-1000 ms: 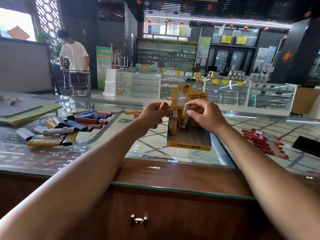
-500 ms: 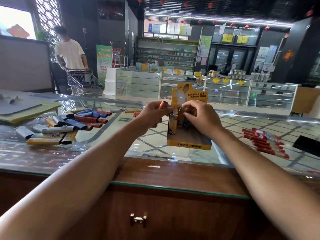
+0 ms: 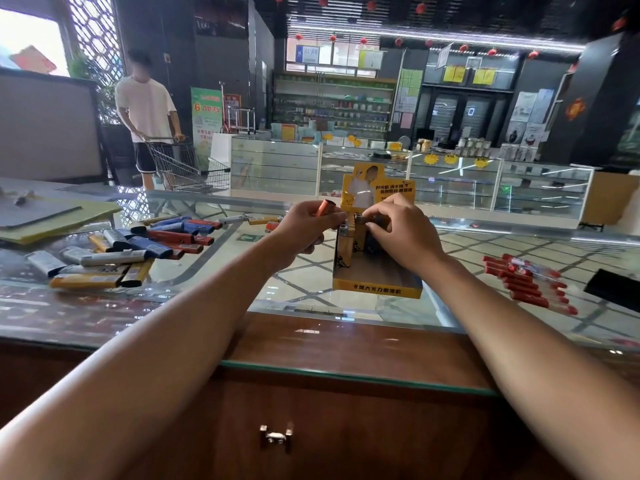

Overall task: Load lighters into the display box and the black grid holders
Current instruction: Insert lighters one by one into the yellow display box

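Observation:
A yellow display box (image 3: 377,289) with a tall printed backboard stands on the glass counter. My left hand (image 3: 304,230) grips an orange lighter (image 3: 323,207) that sticks up from its fist, right beside the box's left edge. My right hand (image 3: 398,230) pinches the metal top of a lighter (image 3: 362,219) that stands inside the box. A yellow lighter (image 3: 344,247) stands upright at the box's left side. Loose lighters (image 3: 138,247) in blue, red, silver and yellow lie in a heap at the left.
Red lighters (image 3: 530,282) in clear wrap lie at the right, next to a black holder (image 3: 613,289) at the frame edge. Yellow and grey boards (image 3: 52,220) lie far left. A person with a shopping cart (image 3: 187,164) stands beyond the counter.
My right hand has pushed its lighter lower into the box. The left hand stays beside the box with the orange lighter. The person with the cart has walked to the right.

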`<state>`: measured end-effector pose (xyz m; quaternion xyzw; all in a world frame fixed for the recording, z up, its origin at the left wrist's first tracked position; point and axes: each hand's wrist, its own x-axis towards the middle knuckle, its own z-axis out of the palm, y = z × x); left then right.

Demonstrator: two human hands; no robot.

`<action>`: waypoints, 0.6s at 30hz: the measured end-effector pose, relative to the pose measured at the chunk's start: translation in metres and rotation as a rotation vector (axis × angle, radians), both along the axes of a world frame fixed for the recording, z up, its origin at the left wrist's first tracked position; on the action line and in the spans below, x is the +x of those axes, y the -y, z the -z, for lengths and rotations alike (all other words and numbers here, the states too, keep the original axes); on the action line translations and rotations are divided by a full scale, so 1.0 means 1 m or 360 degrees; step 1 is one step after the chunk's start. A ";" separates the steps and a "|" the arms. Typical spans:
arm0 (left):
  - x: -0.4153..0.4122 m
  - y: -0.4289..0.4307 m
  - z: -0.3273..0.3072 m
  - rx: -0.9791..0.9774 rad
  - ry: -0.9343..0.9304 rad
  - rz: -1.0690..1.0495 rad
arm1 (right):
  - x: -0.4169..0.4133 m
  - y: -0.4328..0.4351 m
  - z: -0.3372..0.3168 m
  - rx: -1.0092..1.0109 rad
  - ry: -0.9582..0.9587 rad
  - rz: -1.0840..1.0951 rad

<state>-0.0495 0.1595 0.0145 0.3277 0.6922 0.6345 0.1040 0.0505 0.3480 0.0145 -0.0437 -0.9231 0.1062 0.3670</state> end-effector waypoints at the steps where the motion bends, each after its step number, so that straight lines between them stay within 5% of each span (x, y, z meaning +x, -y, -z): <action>1: 0.000 0.000 0.000 0.0002 0.0004 0.0007 | 0.000 0.000 0.000 0.0003 0.0011 0.0004; 18: -0.002 0.001 -0.006 0.0256 0.0251 0.0203 | 0.003 0.002 -0.004 -0.0038 -0.0009 -0.0044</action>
